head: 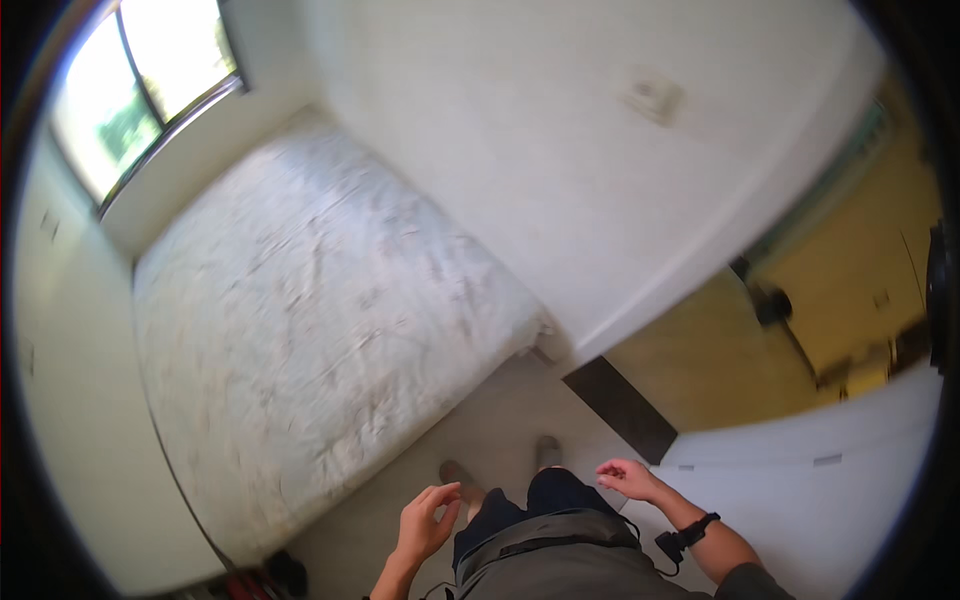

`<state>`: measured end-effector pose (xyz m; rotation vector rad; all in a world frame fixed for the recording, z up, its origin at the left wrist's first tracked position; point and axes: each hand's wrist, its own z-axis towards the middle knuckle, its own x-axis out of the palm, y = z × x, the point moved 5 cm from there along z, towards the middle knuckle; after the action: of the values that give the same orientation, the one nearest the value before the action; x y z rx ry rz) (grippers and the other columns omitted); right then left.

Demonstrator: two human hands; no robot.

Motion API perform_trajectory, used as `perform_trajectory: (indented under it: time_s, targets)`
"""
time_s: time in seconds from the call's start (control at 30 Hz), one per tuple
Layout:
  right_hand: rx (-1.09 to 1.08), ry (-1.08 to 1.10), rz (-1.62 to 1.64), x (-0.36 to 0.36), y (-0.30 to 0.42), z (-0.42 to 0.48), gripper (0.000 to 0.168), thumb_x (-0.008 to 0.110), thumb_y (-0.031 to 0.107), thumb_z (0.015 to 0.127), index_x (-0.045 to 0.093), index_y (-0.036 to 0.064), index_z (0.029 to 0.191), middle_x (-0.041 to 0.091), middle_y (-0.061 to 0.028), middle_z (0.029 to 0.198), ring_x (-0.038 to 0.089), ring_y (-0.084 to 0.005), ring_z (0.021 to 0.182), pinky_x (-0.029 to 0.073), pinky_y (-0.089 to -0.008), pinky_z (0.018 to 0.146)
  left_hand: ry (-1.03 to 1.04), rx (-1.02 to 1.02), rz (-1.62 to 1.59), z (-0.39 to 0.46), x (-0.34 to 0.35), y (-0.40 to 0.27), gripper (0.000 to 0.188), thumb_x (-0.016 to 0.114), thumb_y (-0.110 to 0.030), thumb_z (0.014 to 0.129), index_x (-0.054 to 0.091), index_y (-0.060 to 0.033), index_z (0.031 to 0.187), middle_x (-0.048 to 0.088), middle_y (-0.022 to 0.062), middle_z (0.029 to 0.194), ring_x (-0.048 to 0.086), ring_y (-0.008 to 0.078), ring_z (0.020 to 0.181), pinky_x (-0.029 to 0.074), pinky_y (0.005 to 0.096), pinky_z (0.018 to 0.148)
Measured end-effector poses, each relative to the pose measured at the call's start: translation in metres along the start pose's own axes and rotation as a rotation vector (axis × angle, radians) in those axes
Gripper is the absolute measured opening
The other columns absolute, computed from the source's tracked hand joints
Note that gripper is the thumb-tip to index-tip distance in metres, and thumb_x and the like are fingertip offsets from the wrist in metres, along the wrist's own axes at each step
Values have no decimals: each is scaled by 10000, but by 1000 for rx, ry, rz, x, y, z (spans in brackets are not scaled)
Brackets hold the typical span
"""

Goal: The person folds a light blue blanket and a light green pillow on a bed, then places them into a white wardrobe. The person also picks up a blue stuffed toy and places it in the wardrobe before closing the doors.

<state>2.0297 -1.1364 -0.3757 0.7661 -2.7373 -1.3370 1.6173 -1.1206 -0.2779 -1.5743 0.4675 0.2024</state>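
Observation:
My left hand (pixel 426 523) is held low in front of me, left of my dark shorts, fingers loosely bent and nothing in it. Over on the other side, my right hand (pixel 628 478) hangs in the air with curled fingers; no object shows in it. A black strap with a small device (pixel 686 534) is around my right forearm. Before me lies a mattress (pixel 330 322) under a pale, wrinkled, patterned sheet, touched by neither hand.
A window (pixel 150 97) is at the upper left, above a pale cabinet (pixel 67 360). A white wall (pixel 540 150) runs along the bed. At the right a doorway has a dark threshold (pixel 622 409), beside a white door or panel (pixel 787 495). Dark items (pixel 285 574) lie near the bed's lower corner.

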Motion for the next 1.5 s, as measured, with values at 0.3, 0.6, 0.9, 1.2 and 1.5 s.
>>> perform_trajectory:
  time_s: [0.3, 0.6, 0.9, 1.2, 1.5]
  targets:
    - [-352, 45, -46, -70, -24, -20, 288, 649, 219, 940, 632, 56, 1178, 679, -77, 1090, 628, -146, 1006, 506, -311, 885, 695, 715, 226, 108, 260, -193, 576, 687, -128, 820, 490, -19, 1350, 508, 174, 1371, 513, 358, 1236, 455, 428, 996]
    - [-482, 110, 847, -278, -57, -78, 471, 646, 289, 946, 506, 122, 1364, 571, -69, 1321, 557, -170, 1169, 463, -338, 950, 859, 1172, 324, 176, 487, -313, 436, 619, -133, 877, 555, -6, 1289, 609, 157, 1278, 608, 308, 1147, 500, 399, 951]
    - [-396, -555, 1404, -542, -204, -110, 345, 598, 290, 975, 576, 94, 1258, 660, -59, 1153, 639, -151, 1026, 510, -304, 872, 810, 506, 57, 342, 686, -342, 232, 633, -70, 916, 652, 1, 1136, 728, 146, 940, 710, 204, 835, 551, 310, 764]
    - [-276, -1066, 1505, -735, -332, -132, 266, 599, 228, 973, 601, 69, 1187, 687, -42, 1002, 648, -129, 877, 520, -279, 765, 989, 403, -108, 506, 957, -422, 234, 601, -129, 959, 640, 34, 1122, 728, 128, 926, 699, 160, 849, 544, 289, 786]
    - [-399, -1522, 1846, -812, -456, -222, 206, 583, 167, 966, 597, 49, 1134, 670, -96, 921, 643, -174, 792, 517, -287, 684, 1374, 435, 16, 565, 1191, -564, 253, 585, -135, 982, 621, 10, 1186, 710, 96, 1015, 685, 153, 955, 534, 285, 861]
